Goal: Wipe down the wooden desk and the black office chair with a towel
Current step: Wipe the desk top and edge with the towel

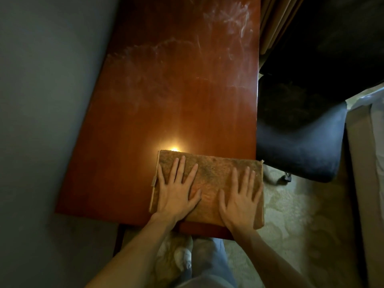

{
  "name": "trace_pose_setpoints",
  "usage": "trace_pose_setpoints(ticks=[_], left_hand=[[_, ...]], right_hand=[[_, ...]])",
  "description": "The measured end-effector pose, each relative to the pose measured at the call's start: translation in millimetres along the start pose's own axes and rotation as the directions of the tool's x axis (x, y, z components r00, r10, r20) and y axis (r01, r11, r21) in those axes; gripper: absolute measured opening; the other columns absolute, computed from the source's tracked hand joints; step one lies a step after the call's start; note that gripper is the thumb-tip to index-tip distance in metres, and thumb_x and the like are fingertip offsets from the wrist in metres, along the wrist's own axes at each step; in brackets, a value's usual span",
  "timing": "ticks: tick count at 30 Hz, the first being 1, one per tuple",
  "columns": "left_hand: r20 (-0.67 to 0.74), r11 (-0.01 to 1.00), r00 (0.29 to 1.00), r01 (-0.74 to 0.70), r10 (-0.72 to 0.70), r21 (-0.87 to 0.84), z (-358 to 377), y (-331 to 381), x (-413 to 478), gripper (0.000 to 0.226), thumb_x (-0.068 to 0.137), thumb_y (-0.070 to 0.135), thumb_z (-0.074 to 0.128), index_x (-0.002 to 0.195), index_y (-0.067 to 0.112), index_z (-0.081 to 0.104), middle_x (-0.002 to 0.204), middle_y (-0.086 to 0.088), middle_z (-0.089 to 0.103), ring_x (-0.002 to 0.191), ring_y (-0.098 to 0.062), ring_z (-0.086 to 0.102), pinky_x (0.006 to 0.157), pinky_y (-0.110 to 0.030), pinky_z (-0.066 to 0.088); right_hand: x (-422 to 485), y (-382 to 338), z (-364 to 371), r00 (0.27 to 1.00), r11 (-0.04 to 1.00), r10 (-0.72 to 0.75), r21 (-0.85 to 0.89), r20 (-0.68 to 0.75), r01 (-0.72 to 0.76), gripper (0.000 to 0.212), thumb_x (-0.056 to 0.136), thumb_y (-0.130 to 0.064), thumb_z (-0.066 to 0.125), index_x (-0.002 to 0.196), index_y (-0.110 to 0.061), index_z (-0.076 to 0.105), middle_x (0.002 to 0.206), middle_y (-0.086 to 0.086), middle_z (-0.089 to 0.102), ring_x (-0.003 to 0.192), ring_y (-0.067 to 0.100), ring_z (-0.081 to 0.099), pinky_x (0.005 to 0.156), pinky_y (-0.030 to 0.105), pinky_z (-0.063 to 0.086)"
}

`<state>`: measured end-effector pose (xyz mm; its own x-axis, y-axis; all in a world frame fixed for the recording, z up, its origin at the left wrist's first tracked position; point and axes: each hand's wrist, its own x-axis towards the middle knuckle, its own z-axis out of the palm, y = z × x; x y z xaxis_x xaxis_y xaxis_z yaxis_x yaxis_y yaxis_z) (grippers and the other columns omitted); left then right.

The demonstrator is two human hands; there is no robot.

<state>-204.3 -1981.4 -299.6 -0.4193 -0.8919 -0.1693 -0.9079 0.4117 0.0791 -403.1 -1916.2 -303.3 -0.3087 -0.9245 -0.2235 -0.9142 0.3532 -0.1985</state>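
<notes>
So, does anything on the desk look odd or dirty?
Yes. Whitish streaks and smears cover the far part of the desk, like dust not yet wiped. The towel overhangs the right edge slightly.

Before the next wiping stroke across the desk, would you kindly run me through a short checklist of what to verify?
1. Both palms flat on the towel: ok; left hand and right hand press it with fingers spread.
2. Towel fully on the desk: not ok; its right edge overhangs the desk's right side.
3. Path ahead free of objects: ok; nothing stands on the wood.
4. Dust left to wipe: ok to proceed; pale streaks show on the far part.
5. Office chair clear of the stroke: ok; it sits beside the desk's right edge.
6. Towel clean enough: cannot tell.
</notes>
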Motion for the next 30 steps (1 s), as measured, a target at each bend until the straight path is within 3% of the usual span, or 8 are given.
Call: trace_pose_setpoints(ticks=[4,7,12,16,23,30], left_hand=[[-0.043,0.995,0.994,-0.098,0.098,-0.007,4.0,-17.0,18.5,0.080,0.095,0.068,0.037,0.165,0.033,0.018,0.173,-0.010,0.007,0.161,-0.025,0.005,0.119,-0.073,0.010],[-0.087,0.997,0.993,-0.079,0.076,-0.026,12.1,-23.3,27.3,0.081,0.094,0.068,0.040,0.165,0.035,0.018,0.174,-0.008,0.006,0.161,-0.024,0.005,0.121,-0.071,0.009],[-0.119,0.997,0.992,0.033,-0.042,-0.074,11.5,-33.1,41.3,0.082,0.093,0.067,0.041,0.165,0.037,0.015,0.174,-0.006,0.006,0.161,-0.023,0.003,0.123,-0.068,0.007],[-0.120,0.990,0.986,0.105,-0.116,-0.090,4.7,-52.5,67.8,0.080,0.094,0.069,0.038,0.165,0.038,0.015,0.174,-0.005,0.004,0.161,-0.023,0.001,0.123,-0.068,0.007],[-0.166,0.989,0.976,0.127,-0.138,-0.076,-5.0,-81.3,132.7,0.083,0.092,0.069,0.040,0.165,0.038,0.016,0.174,-0.005,0.007,0.161,-0.023,0.003,0.123,-0.067,0.009],[-0.205,0.994,0.974,0.084,-0.097,-0.070,-24.0,-110.7,214.4,0.081,0.091,0.070,0.037,0.164,0.038,0.020,0.174,-0.005,0.011,0.160,-0.022,0.006,0.123,-0.066,0.007]], right_hand=[[16.5,-11.5,5.4,0.996,0.996,0.086,0.009,0.025,-0.086,0.082,0.098,-0.060,0.025,0.166,-0.022,0.000,0.172,0.017,0.000,0.158,0.032,-0.009,0.122,0.069,0.000],[36.6,-16.2,7.5,0.999,0.999,0.023,-0.024,-0.028,-0.024,0.082,0.098,-0.058,0.032,0.166,-0.019,0.008,0.170,0.020,0.008,0.159,0.036,0.000,0.121,0.071,0.004],[74.6,-27.3,3.5,0.995,0.994,-0.079,-0.081,-0.056,0.074,0.080,0.099,-0.066,0.019,0.166,-0.024,0.008,0.170,0.021,0.010,0.159,0.035,0.002,0.123,0.066,0.000],[112.7,-44.2,0.7,0.984,0.986,-0.145,-0.098,-0.106,0.135,0.079,0.098,-0.065,0.023,0.166,-0.026,0.011,0.170,0.019,0.013,0.159,0.034,0.005,0.123,0.066,0.003],[178.2,-69.6,-8.1,0.965,0.977,-0.196,-0.123,-0.175,0.177,0.080,0.096,-0.062,0.033,0.166,-0.026,0.015,0.170,0.018,0.016,0.159,0.032,0.006,0.124,0.065,0.004],[241.6,-96.9,-18.2,0.963,0.986,-0.147,-0.111,-0.227,0.125,0.078,0.097,-0.060,0.032,0.165,-0.025,0.018,0.169,0.020,0.019,0.158,0.034,0.011,0.123,0.066,0.005]])
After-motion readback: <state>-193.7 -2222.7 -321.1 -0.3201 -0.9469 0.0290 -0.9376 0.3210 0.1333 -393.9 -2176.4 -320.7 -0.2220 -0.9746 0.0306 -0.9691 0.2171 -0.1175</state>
